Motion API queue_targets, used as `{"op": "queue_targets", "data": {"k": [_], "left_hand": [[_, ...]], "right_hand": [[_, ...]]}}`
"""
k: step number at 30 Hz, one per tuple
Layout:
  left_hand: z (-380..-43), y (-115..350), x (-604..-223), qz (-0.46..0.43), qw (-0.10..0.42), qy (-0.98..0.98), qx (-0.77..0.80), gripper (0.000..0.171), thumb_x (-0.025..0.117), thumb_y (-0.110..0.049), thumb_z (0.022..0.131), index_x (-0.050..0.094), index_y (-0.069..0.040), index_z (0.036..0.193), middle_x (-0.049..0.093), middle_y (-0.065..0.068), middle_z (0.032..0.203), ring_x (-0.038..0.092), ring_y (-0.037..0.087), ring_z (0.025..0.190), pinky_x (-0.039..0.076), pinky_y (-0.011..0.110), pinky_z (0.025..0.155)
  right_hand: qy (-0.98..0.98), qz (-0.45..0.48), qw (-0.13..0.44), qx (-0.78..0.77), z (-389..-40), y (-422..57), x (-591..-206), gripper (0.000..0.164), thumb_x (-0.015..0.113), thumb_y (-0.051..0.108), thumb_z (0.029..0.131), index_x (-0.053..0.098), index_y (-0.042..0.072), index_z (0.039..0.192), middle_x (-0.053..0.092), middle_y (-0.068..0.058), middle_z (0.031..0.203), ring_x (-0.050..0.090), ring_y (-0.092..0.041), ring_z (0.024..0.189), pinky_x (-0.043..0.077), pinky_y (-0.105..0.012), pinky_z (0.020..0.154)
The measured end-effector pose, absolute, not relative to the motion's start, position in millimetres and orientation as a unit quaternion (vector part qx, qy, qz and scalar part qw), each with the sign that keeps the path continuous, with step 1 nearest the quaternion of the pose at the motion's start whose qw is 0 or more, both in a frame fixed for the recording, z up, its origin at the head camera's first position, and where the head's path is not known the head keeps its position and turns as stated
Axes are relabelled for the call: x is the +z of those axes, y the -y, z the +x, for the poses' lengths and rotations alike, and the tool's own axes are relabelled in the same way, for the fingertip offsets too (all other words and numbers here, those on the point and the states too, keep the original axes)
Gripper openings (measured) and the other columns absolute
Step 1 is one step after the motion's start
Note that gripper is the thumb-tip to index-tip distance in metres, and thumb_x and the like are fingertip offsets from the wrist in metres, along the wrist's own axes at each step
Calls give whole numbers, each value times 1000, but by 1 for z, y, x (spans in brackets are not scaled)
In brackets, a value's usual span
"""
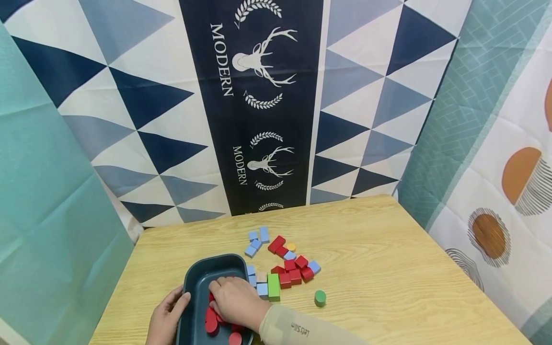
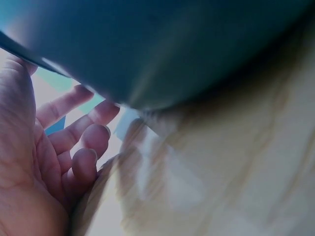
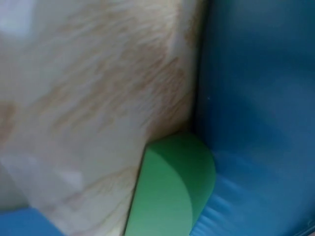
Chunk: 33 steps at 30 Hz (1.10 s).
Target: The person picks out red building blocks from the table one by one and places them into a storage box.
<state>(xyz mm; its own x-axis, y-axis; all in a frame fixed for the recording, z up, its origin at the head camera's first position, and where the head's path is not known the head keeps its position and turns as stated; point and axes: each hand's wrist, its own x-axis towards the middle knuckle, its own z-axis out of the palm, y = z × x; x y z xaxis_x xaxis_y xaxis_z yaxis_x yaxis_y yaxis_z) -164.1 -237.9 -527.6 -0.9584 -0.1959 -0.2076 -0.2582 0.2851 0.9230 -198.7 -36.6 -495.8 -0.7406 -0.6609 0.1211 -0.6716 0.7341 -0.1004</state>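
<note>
A dark teal tray (image 1: 196, 270) stands at the table's near left. My left hand (image 1: 166, 316) grips its left rim, thumb at the top and fingers on the outside. In the left wrist view the fingertips (image 2: 106, 112) of that hand touch the tray's outer wall (image 2: 162, 54). My right hand (image 1: 237, 299) reaches down into the tray, over several red blocks (image 1: 211, 322). Its fingertips are hidden, so whether they hold a block cannot be told. In the right wrist view a green rounded block (image 3: 170, 189) lies against the tray's outer side (image 3: 256, 98).
Right of the tray lie loose red blocks (image 1: 295, 276), light blue blocks (image 1: 262, 290), a bright green block (image 1: 273, 287) and a plain wooden block (image 1: 261, 277). A yellow round piece (image 1: 291, 247) is farther back. A green cylinder (image 1: 320, 298) stands apart on the wooden table (image 1: 388, 278).
</note>
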Motion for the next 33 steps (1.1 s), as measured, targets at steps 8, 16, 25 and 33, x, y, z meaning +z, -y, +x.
{"op": "queue_targets", "data": {"k": [8,16,25,33], "left_hand": [[-164,238,-528,-140,23,-802,581,74,59,-59,92,50,-4,142,59,19,127,58,24,100,58,38,79],[-165,240,-530,-137,22,-808,573,75,59,-59,93,50,-3,142,58,19,128,58,24,101,57,39,81],[-165,241,-530,-139,23,-809,571,76,58,-60,92,50,-3,143,57,20,129,57,25,102,57,41,82],[-165,240,-530,-138,23,-805,576,74,58,-58,93,50,-3,142,57,19,129,57,25,103,56,41,83]], "right_hand": [[926,368,47,69,-199,35,-497,17,61,36,98,63,27,112,63,9,103,55,-3,87,52,-25,89],[922,377,58,63,-200,35,-497,17,63,32,97,66,27,112,62,9,105,55,-4,92,51,-25,90],[926,368,50,65,-198,34,-497,25,64,41,96,63,27,116,62,9,108,54,-4,94,50,-25,92],[925,370,52,70,-199,34,-496,28,63,42,96,62,27,119,62,8,113,54,-5,100,49,-27,95]]}}
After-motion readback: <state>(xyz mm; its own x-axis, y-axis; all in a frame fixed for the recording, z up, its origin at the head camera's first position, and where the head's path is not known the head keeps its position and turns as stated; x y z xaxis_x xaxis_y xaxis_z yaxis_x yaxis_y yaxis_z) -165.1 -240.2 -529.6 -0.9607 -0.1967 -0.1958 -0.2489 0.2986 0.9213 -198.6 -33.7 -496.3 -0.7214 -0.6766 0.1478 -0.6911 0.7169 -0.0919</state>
